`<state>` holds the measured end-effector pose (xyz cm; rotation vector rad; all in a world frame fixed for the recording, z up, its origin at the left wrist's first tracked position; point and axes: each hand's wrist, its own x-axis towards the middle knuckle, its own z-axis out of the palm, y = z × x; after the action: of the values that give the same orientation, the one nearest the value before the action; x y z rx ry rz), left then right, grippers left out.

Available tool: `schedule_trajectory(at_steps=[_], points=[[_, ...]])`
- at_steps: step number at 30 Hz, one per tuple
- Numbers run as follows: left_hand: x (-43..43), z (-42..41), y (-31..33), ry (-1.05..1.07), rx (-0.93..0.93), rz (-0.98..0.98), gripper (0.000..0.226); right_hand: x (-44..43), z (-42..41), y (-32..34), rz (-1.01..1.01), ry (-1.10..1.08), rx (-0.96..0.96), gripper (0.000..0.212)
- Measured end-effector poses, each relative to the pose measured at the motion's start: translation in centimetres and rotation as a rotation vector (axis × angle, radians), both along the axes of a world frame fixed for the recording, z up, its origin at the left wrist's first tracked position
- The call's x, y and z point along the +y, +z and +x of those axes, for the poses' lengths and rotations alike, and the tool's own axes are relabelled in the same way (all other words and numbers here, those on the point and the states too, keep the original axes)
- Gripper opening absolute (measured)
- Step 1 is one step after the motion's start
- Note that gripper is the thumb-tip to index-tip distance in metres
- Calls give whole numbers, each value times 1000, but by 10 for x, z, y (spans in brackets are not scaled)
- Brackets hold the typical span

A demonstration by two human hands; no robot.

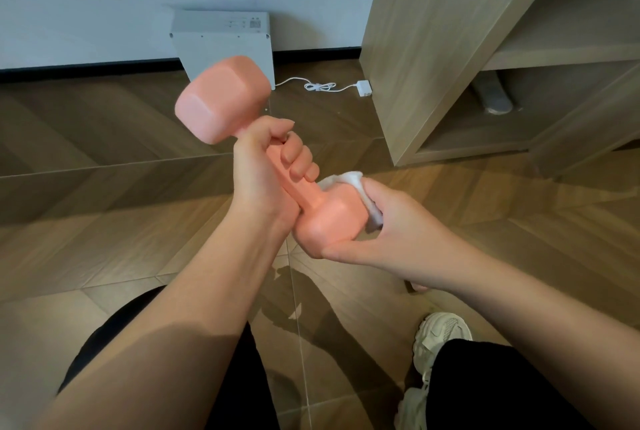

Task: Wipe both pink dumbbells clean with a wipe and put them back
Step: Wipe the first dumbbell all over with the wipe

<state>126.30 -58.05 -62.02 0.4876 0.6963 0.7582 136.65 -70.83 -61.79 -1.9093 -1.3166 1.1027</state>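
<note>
- The smooth pink dumbbell is gripped round its handle by the left hand, over the wooden floor.
- A crumpled white wipe is pressed on its lower head by curled fingers of the right hand.
- If dampened, the handle could be lost and dropped.

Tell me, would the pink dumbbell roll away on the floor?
Probably not: the pink dumbbell has flat-sided heads, so it should sit still. It's likely heavy, since the left hand wraps its handle fully.
</note>
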Motion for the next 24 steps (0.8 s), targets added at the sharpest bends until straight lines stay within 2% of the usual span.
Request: schedule_trajectory(at_steps=[3,6,10,11,14,15,19,21,24], points=[[2,-2,-1,30,8,-17,43,-5,0,-4,46,-103,-125,53],[4,-3,-2,56,2,-7,41,-7,-3,-7,101,-186,-220,60],[0,-3,-1,-31,-10,46,40,-5,2,-3,-24,-47,-13,59],[-1,-2,0,-43,-2,65,40,-6,2,-4,-29,-47,-32,61],[0,0,0,-9,35,67,35,-10,-4,-8,41,-169,-261,59],[0,1,0,6,34,52,33,-11,-4,-8,68,-192,-279,62],[0,0,-1,-30,-14,46,39,-11,-1,-5,23,-93,-91,61],[-3,0,0,-60,-51,85,41,-10,1,-2,-6,-50,9,72],[-3,0,2,-70,-129,95,39,-10,2,0,7,-94,-39,74]])
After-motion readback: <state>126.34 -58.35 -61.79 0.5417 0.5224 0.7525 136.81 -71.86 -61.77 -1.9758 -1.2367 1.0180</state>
